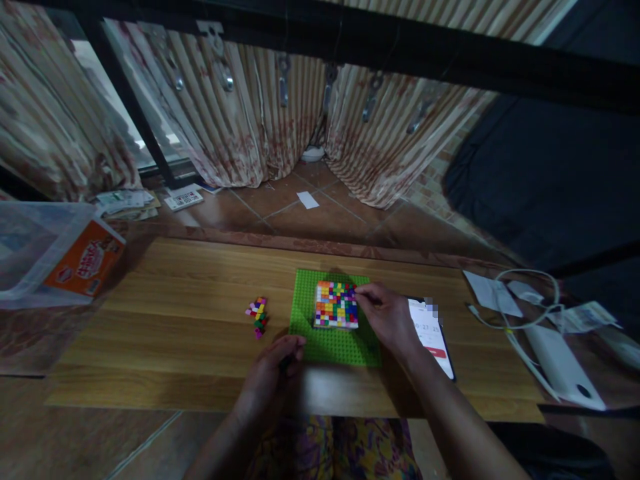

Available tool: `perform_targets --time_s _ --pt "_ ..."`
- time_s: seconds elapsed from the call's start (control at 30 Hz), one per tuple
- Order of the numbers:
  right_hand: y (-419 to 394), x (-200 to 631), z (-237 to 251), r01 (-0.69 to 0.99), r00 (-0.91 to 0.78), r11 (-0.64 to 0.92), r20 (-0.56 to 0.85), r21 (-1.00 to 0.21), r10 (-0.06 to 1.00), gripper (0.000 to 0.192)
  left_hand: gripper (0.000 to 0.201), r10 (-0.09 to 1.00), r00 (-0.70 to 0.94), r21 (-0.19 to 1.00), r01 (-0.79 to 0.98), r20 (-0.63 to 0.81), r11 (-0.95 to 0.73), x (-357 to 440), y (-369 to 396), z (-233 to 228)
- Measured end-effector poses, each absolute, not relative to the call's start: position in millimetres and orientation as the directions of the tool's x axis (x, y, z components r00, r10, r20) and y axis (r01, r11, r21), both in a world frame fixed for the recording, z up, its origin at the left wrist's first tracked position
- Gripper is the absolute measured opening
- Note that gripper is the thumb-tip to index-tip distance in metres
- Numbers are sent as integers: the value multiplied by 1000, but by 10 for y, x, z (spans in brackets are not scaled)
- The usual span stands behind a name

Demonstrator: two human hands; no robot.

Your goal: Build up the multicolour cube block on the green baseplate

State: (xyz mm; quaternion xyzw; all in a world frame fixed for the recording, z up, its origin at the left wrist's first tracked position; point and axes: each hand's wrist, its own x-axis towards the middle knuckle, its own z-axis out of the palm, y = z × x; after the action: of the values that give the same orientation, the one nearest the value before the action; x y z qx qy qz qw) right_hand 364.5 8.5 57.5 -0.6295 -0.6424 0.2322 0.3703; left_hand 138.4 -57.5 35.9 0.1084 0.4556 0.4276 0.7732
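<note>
A green baseplate (335,347) lies flat in the middle of a low wooden table (190,333). On it stands a square block of small multicoloured bricks (336,305). My right hand (387,319) reaches in from the right, its fingertips pinched at the block's top right corner; whether they hold a brick is hidden. My left hand (273,373) rests with curled fingers on the table at the baseplate's near left corner. A small pile of loose coloured bricks (259,316) sits to the left of the baseplate.
A phone (433,337) with a lit screen lies right of the baseplate, partly under my right wrist. White cables (505,313) and a white power bank (560,367) are at the table's right end. A clear plastic bin (30,247) with an orange box (85,260) stands at left.
</note>
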Motion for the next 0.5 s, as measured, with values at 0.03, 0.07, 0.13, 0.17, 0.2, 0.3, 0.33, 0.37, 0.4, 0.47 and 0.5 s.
perform_targets --time_s 0.03,0.07,0.13,0.17,0.2,0.3,0.33,0.37,0.4,0.47,0.5 --pt "78 3642 580 635 79 90 180 -768 980 17 33 760 219 557 -562 -613 611 1384 -574 360" --pt "71 3638 585 634 99 76 178 -770 979 18 33 759 218 557 -562 -614 612 1385 -573 362" --pt "58 3623 598 637 147 40 172 -770 974 20 31 757 217 557 -559 -617 614 1388 -574 368" --pt "52 3612 604 642 170 19 167 -766 971 22 31 756 215 558 -557 -618 615 1389 -576 371" --pt "48 3598 611 653 188 -3 159 -757 969 25 30 756 213 560 -555 -619 615 1389 -578 374" --pt "51 3534 625 717 215 -52 151 -695 965 34 30 757 212 565 -551 -618 615 1388 -583 381" --pt "56 3508 627 743 218 -59 158 -667 963 36 30 757 213 565 -549 -618 616 1387 -584 380" --pt "62 3481 627 764 222 -62 172 -642 960 35 30 756 213 565 -548 -619 617 1385 -584 378" --pt "67 3456 626 781 229 -64 189 -622 955 34 30 755 215 564 -547 -620 619 1383 -583 374" --pt "70 3416 620 801 240 -70 213 -594 947 31 29 753 220 560 -548 -620 621 1378 -580 362" --pt "66 3405 616 805 247 -77 215 -588 945 30 29 753 223 558 -550 -619 621 1375 -579 356"
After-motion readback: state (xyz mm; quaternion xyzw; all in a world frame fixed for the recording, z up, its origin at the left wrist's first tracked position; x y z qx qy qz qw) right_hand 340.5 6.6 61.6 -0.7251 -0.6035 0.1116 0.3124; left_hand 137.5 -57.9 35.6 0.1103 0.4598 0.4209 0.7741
